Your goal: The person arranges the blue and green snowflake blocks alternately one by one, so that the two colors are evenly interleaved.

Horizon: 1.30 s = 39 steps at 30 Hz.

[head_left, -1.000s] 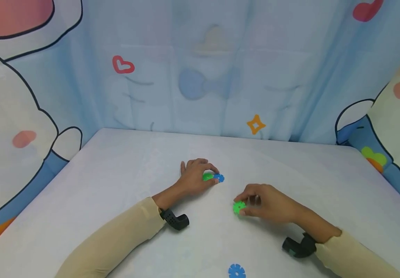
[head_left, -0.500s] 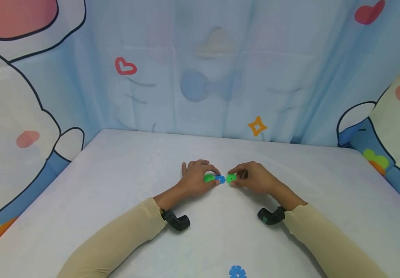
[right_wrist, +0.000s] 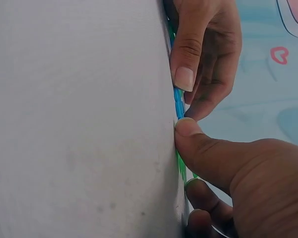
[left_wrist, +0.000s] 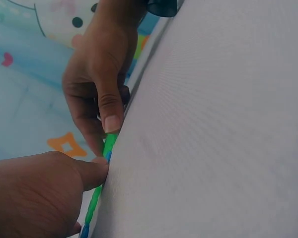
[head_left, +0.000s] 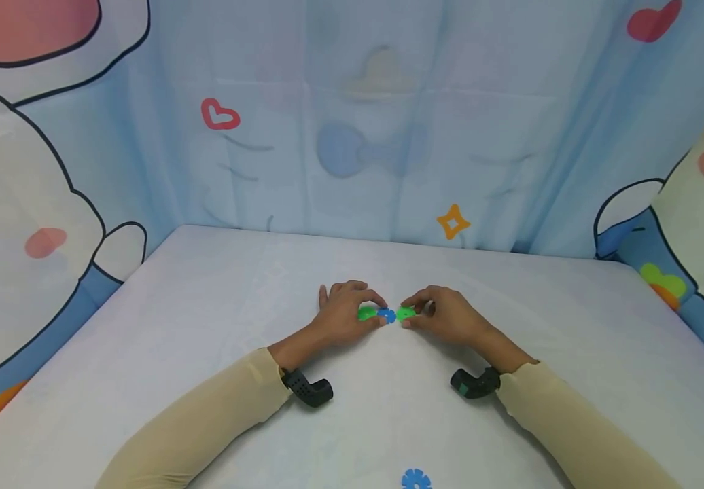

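Near the middle of the white table, my left hand (head_left: 346, 314) pinches a blue notched plastic disc (head_left: 391, 316) between thumb and forefinger. Left of it a green disc (head_left: 366, 312) shows under the palm, in line with the blue one. At the bottom of the left wrist view another blue piece (left_wrist: 84, 231) continues this row. My right hand (head_left: 450, 316) pinches a second green disc (head_left: 406, 313) by its edges. In the right wrist view this green disc meets the blue disc (right_wrist: 179, 103) edge to edge; whether their slots interlock cannot be made out. Fingers hide parts of the discs.
A loose blue notched disc (head_left: 416, 479) lies flat at the near edge of the head view. The white table (head_left: 254, 272) ends at a blue printed curtain (head_left: 364, 197) behind. Black wrist cameras (head_left: 309, 390) hang under both forearms.
My right hand has carried its green disc left and away from me, up to the blue disc. Over the last half second it has edged slightly closer. My left hand has stayed in place.
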Available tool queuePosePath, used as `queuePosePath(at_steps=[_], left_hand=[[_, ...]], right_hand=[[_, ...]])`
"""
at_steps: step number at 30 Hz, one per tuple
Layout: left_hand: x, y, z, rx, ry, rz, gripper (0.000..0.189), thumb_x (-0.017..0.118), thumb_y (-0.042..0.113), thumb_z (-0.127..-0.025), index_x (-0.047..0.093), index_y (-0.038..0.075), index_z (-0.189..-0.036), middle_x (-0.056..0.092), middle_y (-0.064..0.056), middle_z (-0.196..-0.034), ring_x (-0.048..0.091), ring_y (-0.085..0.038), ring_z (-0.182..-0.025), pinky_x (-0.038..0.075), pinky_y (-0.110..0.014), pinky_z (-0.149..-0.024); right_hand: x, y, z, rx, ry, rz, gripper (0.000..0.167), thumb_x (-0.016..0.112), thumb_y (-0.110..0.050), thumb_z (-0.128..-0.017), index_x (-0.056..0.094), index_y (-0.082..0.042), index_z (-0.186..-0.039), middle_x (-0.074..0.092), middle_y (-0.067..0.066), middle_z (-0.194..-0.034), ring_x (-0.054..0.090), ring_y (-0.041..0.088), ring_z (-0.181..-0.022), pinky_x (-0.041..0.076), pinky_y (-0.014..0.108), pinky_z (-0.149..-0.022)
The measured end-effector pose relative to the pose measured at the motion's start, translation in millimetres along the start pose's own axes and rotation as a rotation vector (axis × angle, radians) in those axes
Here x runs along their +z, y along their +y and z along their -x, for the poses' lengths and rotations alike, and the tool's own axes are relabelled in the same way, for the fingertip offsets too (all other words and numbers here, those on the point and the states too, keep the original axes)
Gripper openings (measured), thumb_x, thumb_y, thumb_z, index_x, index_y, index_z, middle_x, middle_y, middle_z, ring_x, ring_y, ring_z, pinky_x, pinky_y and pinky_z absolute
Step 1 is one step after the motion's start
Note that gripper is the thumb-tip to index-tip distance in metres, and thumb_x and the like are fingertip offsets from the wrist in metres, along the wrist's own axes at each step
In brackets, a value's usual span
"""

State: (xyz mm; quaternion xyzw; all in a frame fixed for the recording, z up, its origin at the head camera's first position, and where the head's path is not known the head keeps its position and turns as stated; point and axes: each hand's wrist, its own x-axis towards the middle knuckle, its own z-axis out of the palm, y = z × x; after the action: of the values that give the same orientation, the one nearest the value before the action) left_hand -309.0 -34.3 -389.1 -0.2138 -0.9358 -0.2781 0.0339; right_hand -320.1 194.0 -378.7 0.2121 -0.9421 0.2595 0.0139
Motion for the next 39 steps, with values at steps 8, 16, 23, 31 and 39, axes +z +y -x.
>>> queuePosePath(at_steps=[8,16,23,31,39], left_hand=[[0.7,0.0,-0.5,-0.001,0.005,-0.010,0.027,0.066,0.040,-0.093,0.070,0.029,-0.117,0.047,-0.011,-0.149,0.035,-0.039,-0.141,0.007,-0.072,-0.114],[2.1,-1.1,-1.3,-0.004,0.004,-0.003,0.027,0.066,0.040,-0.093,0.071,0.029,-0.117,0.047,-0.011,-0.149,0.034,-0.038,-0.141,0.006,-0.071,-0.114],[1.6,-0.6,-1.4,-0.009,-0.004,-0.015,0.027,0.066,0.040,-0.093,0.070,0.030,-0.118,0.046,-0.010,-0.150,0.034,-0.038,-0.142,0.006,-0.071,-0.114],[2.3,-1.2,-1.9,-0.014,-0.002,-0.021,0.027,0.065,0.041,-0.093,0.070,0.031,-0.117,0.047,-0.010,-0.149,0.034,-0.038,-0.141,0.007,-0.071,-0.114],[1.5,-1.2,-1.5,-0.013,-0.006,-0.021,0.028,0.065,0.041,-0.093,0.070,0.031,-0.118,0.046,-0.010,-0.150,0.034,-0.038,-0.142,0.007,-0.071,-0.114]], right_hand=[[0.2,-0.8,0.0,0.036,-0.017,-0.012,0.035,0.079,-0.026,-0.083,0.074,-0.010,-0.114,0.067,0.002,-0.090,0.055,0.015,-0.077,0.046,0.028,-0.067],[-1.4,-0.5,0.7,0.038,-0.012,-0.033,0.033,0.079,-0.026,-0.084,0.074,-0.009,-0.111,0.069,0.002,-0.091,0.057,0.015,-0.079,0.047,0.029,-0.070],[-2.3,-1.4,1.1,0.019,-0.021,-0.016,0.031,0.078,-0.025,-0.084,0.074,-0.008,-0.110,0.068,0.003,-0.092,0.055,0.015,-0.079,0.047,0.029,-0.070],[-4.3,-1.5,1.9,-0.009,-0.033,-0.017,0.037,0.079,-0.027,-0.083,0.072,-0.008,-0.114,0.067,0.004,-0.094,0.055,0.015,-0.079,0.047,0.029,-0.071],[-8.4,1.1,3.1,-0.036,-0.042,-0.046,0.033,0.077,-0.026,-0.085,0.074,-0.005,-0.111,0.067,0.005,-0.093,0.054,0.013,-0.074,0.046,0.027,-0.065]])
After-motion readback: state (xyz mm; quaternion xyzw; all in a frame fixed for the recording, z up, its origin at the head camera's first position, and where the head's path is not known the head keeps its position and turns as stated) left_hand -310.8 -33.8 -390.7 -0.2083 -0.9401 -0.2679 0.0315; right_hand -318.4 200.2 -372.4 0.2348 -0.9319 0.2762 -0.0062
